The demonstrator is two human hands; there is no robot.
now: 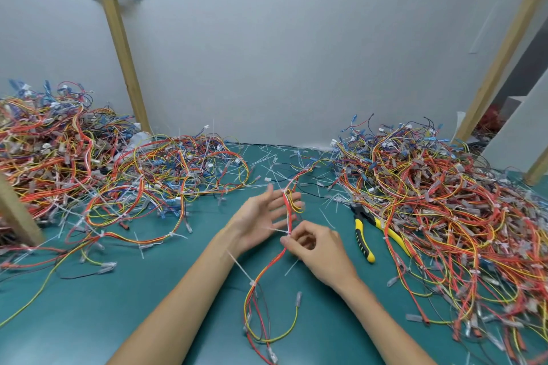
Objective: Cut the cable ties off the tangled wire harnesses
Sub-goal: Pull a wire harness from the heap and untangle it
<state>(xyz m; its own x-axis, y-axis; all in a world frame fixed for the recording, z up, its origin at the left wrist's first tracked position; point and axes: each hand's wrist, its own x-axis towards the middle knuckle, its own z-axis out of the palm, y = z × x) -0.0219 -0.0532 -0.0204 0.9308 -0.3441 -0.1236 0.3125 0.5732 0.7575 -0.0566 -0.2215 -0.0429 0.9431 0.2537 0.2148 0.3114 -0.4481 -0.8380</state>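
Pinching with the right grip (316, 248), fingertips curled onto the thin red, orange and yellow wire harness (286, 208) just at a white nylon cable tie (274, 229); left grip (258, 216) spread, palm up, beneath the same strands at 11 o'clock. Best to hold the pinch firm, turn the stiff tie clear of the soft insulation, then fetch the yellow-and-black-handled cutters (363, 238) lying at 3 o'clock on the smooth teal counter (148, 290). Snip plastic only. Glossy tangled wire heaps (59, 157) at 9 and 3 o'clock.

Green table (118, 305): wire harnesses (444, 216), pliers (361, 231).
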